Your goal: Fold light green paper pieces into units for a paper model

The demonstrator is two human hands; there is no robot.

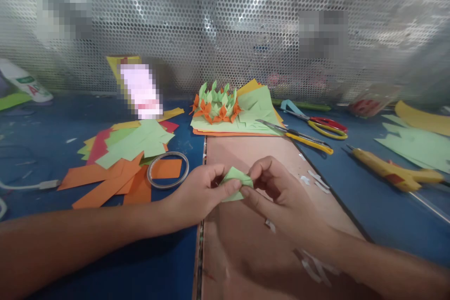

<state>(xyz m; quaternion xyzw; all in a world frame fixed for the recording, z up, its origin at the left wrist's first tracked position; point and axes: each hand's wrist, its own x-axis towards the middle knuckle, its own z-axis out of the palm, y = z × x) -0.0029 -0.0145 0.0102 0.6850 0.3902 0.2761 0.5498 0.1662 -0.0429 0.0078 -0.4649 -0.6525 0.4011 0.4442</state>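
Observation:
My left hand [202, 192] and my right hand [276, 190] meet over a brown board [253, 248]. Both pinch a small folded piece of light green paper [235, 179] between thumbs and fingers. The left hand grips its left side, the right hand its right edge. Behind them, at the board's far end, stands a ring of folded green and orange paper pieces [216, 105] on a stack of green and orange sheets [260, 115].
Cut strips of orange, green and red paper [119, 159] lie to the left with a clear tape ring [168, 169]. Yellow-handled scissors [302, 138], red-handled scissors [325, 124] and a yellow glue gun [393, 173] lie to the right. A perforated metal wall [225, 23] closes the back.

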